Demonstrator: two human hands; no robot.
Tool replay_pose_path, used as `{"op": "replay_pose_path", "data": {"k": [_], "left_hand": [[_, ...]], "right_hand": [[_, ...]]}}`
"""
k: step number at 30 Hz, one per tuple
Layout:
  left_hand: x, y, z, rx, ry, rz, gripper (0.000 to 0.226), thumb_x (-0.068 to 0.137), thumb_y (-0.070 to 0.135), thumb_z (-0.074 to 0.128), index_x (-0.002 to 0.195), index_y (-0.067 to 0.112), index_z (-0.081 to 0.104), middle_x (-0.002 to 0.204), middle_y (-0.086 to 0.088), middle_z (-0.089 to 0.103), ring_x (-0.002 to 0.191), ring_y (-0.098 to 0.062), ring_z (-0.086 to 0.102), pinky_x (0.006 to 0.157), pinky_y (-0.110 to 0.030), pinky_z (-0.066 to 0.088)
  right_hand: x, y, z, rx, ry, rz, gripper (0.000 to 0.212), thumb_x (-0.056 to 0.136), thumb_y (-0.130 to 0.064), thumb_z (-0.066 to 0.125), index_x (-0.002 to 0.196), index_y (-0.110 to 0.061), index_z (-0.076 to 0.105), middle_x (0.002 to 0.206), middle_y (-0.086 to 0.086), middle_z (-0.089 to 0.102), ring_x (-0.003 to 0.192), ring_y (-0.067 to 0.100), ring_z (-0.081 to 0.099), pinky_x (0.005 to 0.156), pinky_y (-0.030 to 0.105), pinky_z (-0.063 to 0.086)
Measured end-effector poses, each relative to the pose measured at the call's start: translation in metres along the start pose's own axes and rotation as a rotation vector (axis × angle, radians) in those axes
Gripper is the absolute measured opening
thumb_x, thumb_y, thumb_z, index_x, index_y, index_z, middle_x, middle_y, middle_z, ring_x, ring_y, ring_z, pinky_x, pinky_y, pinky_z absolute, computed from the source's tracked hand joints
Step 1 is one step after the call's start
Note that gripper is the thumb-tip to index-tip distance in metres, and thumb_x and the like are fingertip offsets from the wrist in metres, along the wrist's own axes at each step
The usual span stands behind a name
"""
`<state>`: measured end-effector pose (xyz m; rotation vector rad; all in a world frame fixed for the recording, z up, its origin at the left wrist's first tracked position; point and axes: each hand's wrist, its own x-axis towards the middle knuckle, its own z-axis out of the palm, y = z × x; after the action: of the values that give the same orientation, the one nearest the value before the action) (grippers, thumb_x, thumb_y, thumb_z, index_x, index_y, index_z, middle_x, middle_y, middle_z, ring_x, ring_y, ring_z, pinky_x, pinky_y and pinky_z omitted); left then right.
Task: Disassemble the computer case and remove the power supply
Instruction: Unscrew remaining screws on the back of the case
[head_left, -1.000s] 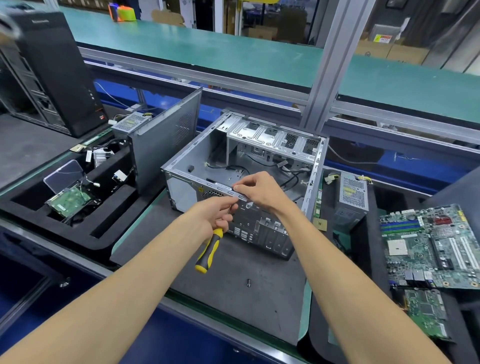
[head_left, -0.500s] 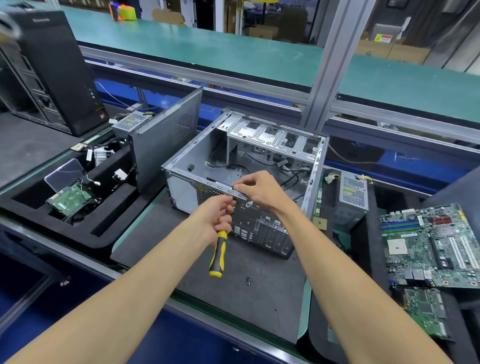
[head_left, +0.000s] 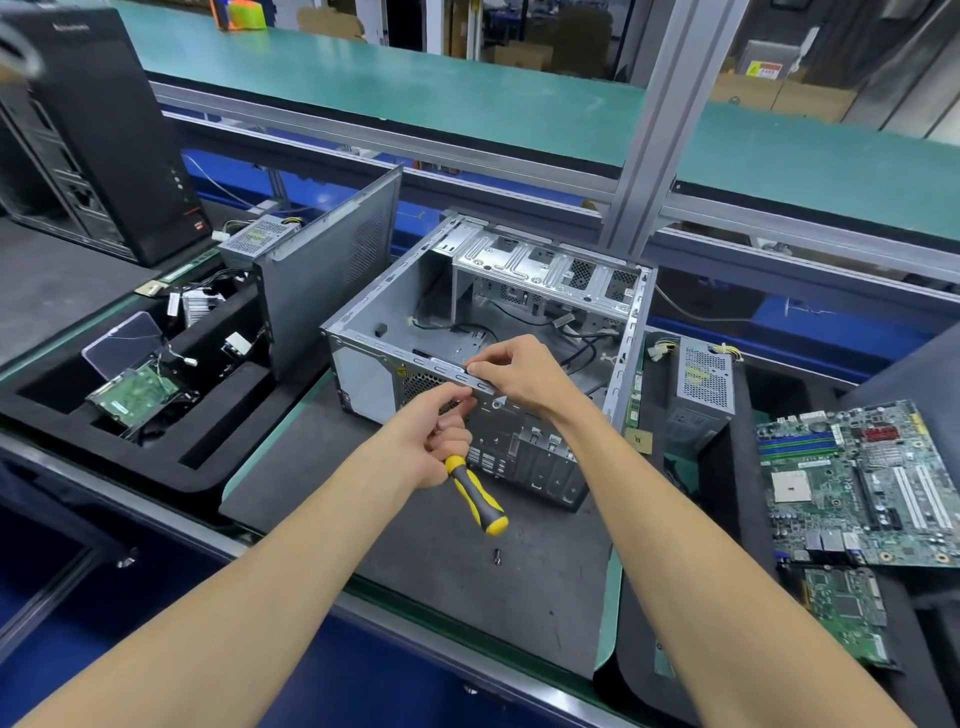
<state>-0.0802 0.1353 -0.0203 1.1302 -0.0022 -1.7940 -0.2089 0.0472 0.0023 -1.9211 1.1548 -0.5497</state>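
— Where is the computer case (head_left: 467, 332)?

— It lies on its side, open, on the dark mat in the middle of the desk (head_left: 322, 467), a loose side panel (head_left: 332, 265) leaning just to its left.

— And the hands?

— The left hand (head_left: 434, 441) is curled round a yellow-and-black screwdriver (head_left: 475, 493), handle pointing down toward the person. The right hand (head_left: 519, 371) pinches the near top edge of the case with its fingertips.

— The power supply?

— One grey power supply (head_left: 704, 376) stands just right of the case. A motherboard (head_left: 857, 483) lies farther right, and a small screw (head_left: 497, 556) rests on the mat.
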Motion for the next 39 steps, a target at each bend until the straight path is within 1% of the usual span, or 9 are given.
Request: {"op": "replay_pose_path", "data": {"k": [5,12,17,20,26,28,31,34,39], "left_hand": [[0.002,0.005,0.003,0.057,0.034,0.004,0.014,0.085,0.019,0.065,0.075,0.013,0.058,0.049,0.008,0.021,0.035,-0.008,0.016,0.027,-0.018,0.014],[0.006,-0.002,-0.003,0.178,0.059,0.051,0.041,0.086,0.017,0.06,0.046,0.016,0.05,0.05,0.007,0.019,0.036,-0.007,0.013,0.027,-0.019,0.013],[0.002,-0.003,-0.001,0.124,0.022,0.078,0.022,0.091,0.016,0.06,0.071,0.015,0.053,0.051,0.007,0.027,0.036,-0.006,0.016,0.027,-0.018,0.014],[-0.001,-0.002,-0.002,0.096,-0.01,0.105,0.017,0.094,0.02,0.062,0.079,0.012,0.059,0.05,0.008,0.031,0.035,-0.004,0.018,0.027,-0.017,0.014],[-0.004,-0.009,-0.005,0.142,0.047,0.14,0.017,0.092,0.023,0.063,0.079,0.013,0.058,0.051,0.007,0.029,0.035,-0.005,0.017,0.028,-0.016,0.013],[-0.004,-0.019,-0.01,0.346,0.1,0.158,0.014,0.09,0.02,0.064,0.08,0.013,0.058,0.052,0.007,0.025,0.036,-0.005,0.015,0.03,-0.017,0.011],[-0.004,-0.044,-0.024,0.938,0.208,0.304,0.012,0.082,0.02,0.072,0.076,0.015,0.064,0.047,0.009,0.038,0.035,-0.007,0.029,0.036,-0.016,0.02],[0.0,-0.068,-0.037,1.566,0.3,0.442,0.008,0.078,0.027,0.071,0.074,0.023,0.066,0.071,0.009,0.066,0.069,-0.011,0.063,0.061,-0.021,0.046],[0.011,-0.09,-0.052,1.808,0.262,0.51,0.008,0.083,0.028,0.066,0.078,0.031,0.06,0.08,0.011,0.061,0.074,-0.018,0.058,0.067,-0.026,0.041]], "right_hand": [[0.001,0.001,0.001,-0.023,0.015,-0.007,0.014,0.093,-0.022,0.068,0.093,-0.018,0.081,0.078,0.01,0.074,0.047,0.001,0.045,0.049,0.013,0.039],[0.004,0.004,0.002,-0.018,0.019,0.002,0.013,0.092,-0.022,0.069,0.089,-0.018,0.081,0.065,0.004,0.069,0.043,0.0,0.041,0.047,0.014,0.037],[0.004,0.004,0.001,-0.017,0.023,-0.003,0.014,0.092,-0.022,0.069,0.091,-0.017,0.081,0.076,0.011,0.074,0.043,-0.001,0.044,0.046,0.012,0.036],[0.004,0.003,0.001,-0.008,0.015,-0.002,0.014,0.093,-0.022,0.068,0.092,-0.016,0.081,0.067,0.006,0.07,0.041,-0.001,0.043,0.044,0.012,0.035],[0.003,0.002,0.002,-0.013,0.02,0.01,0.013,0.092,-0.023,0.069,0.093,-0.018,0.081,0.079,0.012,0.075,0.05,0.005,0.048,0.048,0.015,0.039],[0.003,0.002,0.001,-0.016,0.023,0.015,0.013,0.093,-0.024,0.069,0.094,-0.018,0.081,0.076,0.011,0.074,0.049,0.005,0.048,0.047,0.014,0.039],[0.002,0.001,0.0,-0.015,0.003,0.02,0.014,0.094,-0.024,0.069,0.096,-0.016,0.081,0.067,0.007,0.069,0.045,0.001,0.049,0.048,0.014,0.041],[0.0,-0.002,-0.001,-0.01,-0.006,0.02,0.015,0.095,-0.022,0.068,0.097,-0.014,0.08,0.062,0.002,0.065,0.042,0.0,0.046,0.049,0.016,0.043],[-0.004,-0.004,-0.002,-0.006,-0.008,0.013,0.016,0.096,-0.019,0.067,0.097,-0.01,0.08,0.061,0.003,0.062,0.037,-0.001,0.044,0.043,0.012,0.037]]}}
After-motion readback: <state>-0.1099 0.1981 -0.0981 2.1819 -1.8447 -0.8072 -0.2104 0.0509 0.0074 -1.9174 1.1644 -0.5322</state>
